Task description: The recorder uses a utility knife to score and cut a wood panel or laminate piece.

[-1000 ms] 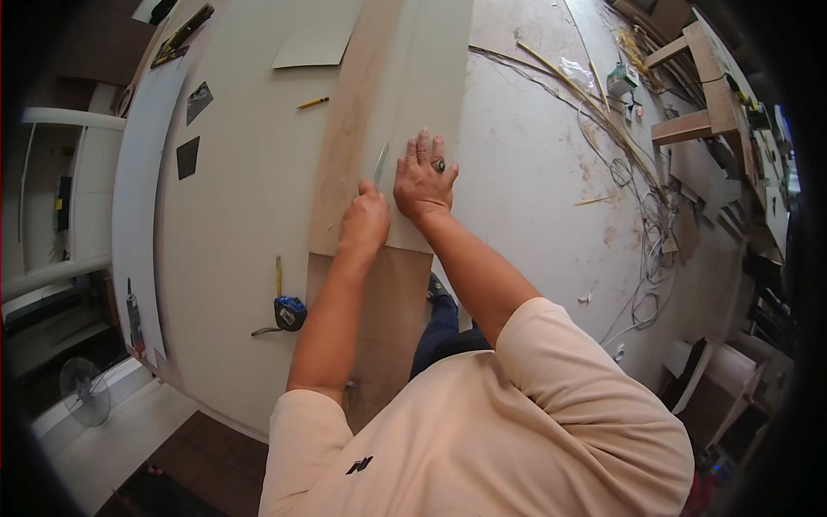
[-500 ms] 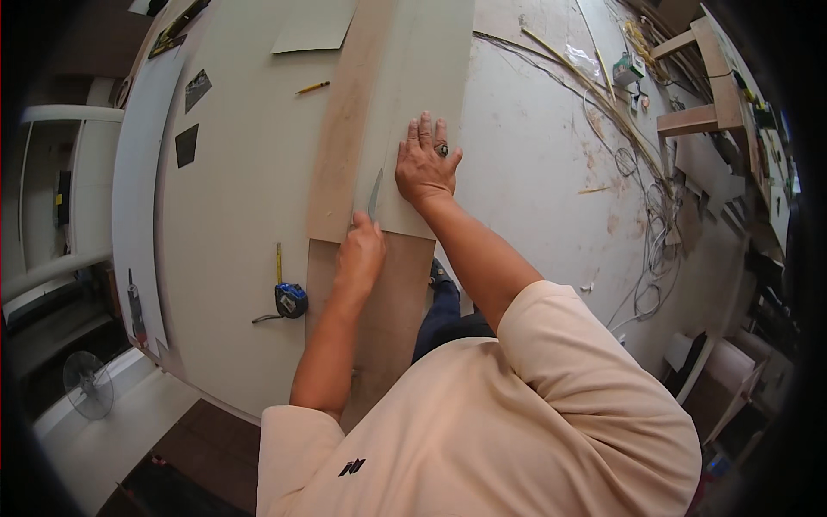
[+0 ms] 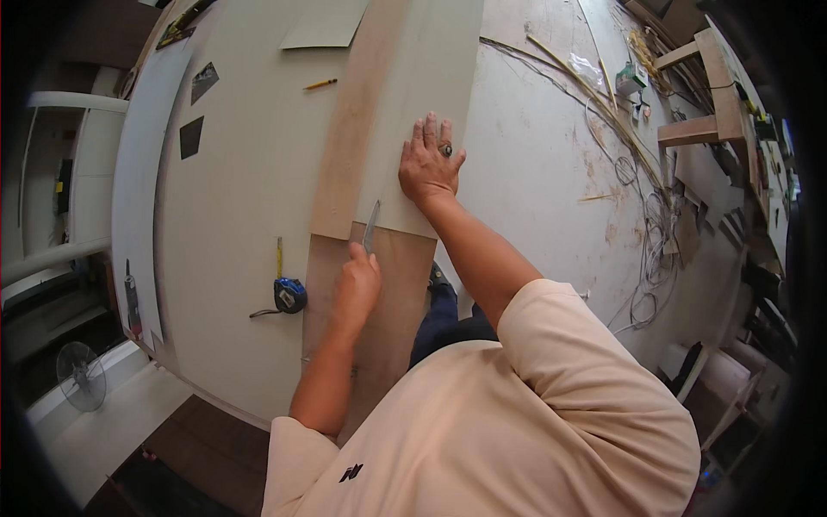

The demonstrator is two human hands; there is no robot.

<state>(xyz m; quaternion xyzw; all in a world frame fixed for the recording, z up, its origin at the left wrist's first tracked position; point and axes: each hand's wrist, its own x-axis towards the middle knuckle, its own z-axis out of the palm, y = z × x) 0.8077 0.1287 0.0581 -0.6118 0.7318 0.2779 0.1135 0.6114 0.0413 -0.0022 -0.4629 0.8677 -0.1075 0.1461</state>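
Observation:
My left hand [image 3: 362,277] grips a knife with a long silver blade [image 3: 372,222], which lies over the lower edge of a pale sheet [image 3: 431,60] and points forward. My right hand [image 3: 431,164], a ring on one finger, rests flat on that sheet with fingers spread. Along the sheet's left runs a light wooden strip [image 3: 340,172]. Under the knife hand is a brown board [image 3: 401,319]. A blue tape measure [image 3: 290,295], partly pulled out, sits left of my left hand. A yellow pencil [image 3: 319,84] lies farther forward.
At right, cables [image 3: 646,284] and long thin strips [image 3: 568,69] lie beside a wooden frame [image 3: 689,130]. Another pale sheet [image 3: 314,30] is at the top. A white panel [image 3: 146,155] runs along the left side, with a fan [image 3: 80,375] below it.
My left hand has drawn the knife back toward my body along the sheet. My right hand moved slightly forward from a second ago and stays flat.

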